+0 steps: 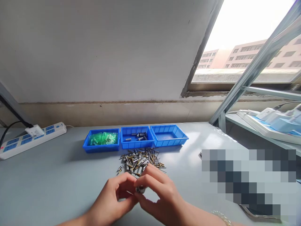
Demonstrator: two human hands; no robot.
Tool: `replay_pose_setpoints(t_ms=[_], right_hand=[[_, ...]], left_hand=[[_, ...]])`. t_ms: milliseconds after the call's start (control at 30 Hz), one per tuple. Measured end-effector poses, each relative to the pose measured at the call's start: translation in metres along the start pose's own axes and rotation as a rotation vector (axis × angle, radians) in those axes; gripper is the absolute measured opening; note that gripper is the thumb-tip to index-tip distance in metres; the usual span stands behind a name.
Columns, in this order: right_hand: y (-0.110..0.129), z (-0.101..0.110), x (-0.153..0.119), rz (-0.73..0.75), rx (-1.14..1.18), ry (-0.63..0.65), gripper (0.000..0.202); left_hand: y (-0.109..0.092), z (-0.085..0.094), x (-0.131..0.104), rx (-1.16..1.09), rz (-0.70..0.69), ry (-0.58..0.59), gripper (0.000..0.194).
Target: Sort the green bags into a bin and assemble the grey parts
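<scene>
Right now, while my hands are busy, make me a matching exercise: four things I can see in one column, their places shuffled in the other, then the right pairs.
Things
1. Green bag
2. Pile of pins
3. Round metal piece
4. Bracelet

Places
A. On the right forearm
B. Inside the left bin
C. At the fingertips of the right hand
D. On the table, in front of the middle bin

Right pairs: 1-B, 2-D, 3-C, 4-A
</scene>
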State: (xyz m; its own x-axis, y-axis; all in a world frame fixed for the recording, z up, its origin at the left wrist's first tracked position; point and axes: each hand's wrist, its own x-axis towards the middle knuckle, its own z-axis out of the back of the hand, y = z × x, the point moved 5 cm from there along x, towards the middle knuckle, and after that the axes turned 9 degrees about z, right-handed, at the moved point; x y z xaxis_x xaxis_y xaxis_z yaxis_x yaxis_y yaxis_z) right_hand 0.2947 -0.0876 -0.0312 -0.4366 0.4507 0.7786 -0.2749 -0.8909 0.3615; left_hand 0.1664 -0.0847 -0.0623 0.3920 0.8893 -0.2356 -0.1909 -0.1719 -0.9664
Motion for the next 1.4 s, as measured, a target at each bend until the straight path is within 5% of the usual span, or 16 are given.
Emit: replay_pose_setpoints(t_ms=[200,367,500,600,733,867,1033,1167,1400], right_hand=[[-0.005,-0.003,-0.003,-0.018,0.091,0.019,0.011],[-0.017,0.004,-0.002,-0.132,0.184,-0.023,0.008],[-0.032,0.003,-0.004,-0.413,0.335,-0.019,0.007],[-0.041,-0.011,-0.012,-0.661,0.667,0.011,0.008],[-0.043,-0.022,-0.016,-0.780,0.934,0.038,0.023],[-0.055,-0.001,-0.001,-0.671,0.657,0.067,0.015],[-0.083,0.028,0.039,-0.198,-0.090,0.033,0.020],[-0.100,0.025,0.051,-0.170,-0.185,0.023,0.018],[-0.062,0.023,0.021,-0.201,-0.056,0.056,0.015]], left_hand=[[0.000,-0.006,-0.001,-0.245,0.102,0.116,0.019],[0.002,0.006,0.001,-0.316,0.050,-0.002,0.021],[-0.001,0.017,-0.005,-0.270,-0.121,-0.141,0.021],[-0.007,0.015,-0.013,-0.174,-0.183,-0.111,0.022],[-0.009,0.015,-0.018,-0.047,-0.217,-0.125,0.023],[-0.017,0.027,-0.015,0.176,-0.377,-0.289,0.026],[-0.024,0.028,-0.006,0.685,-0.539,-0.340,0.027],[-0.013,0.019,-0.002,0.971,-0.539,-0.229,0.033],[-0.015,0.014,-0.001,1.047,-0.552,-0.205,0.026]])
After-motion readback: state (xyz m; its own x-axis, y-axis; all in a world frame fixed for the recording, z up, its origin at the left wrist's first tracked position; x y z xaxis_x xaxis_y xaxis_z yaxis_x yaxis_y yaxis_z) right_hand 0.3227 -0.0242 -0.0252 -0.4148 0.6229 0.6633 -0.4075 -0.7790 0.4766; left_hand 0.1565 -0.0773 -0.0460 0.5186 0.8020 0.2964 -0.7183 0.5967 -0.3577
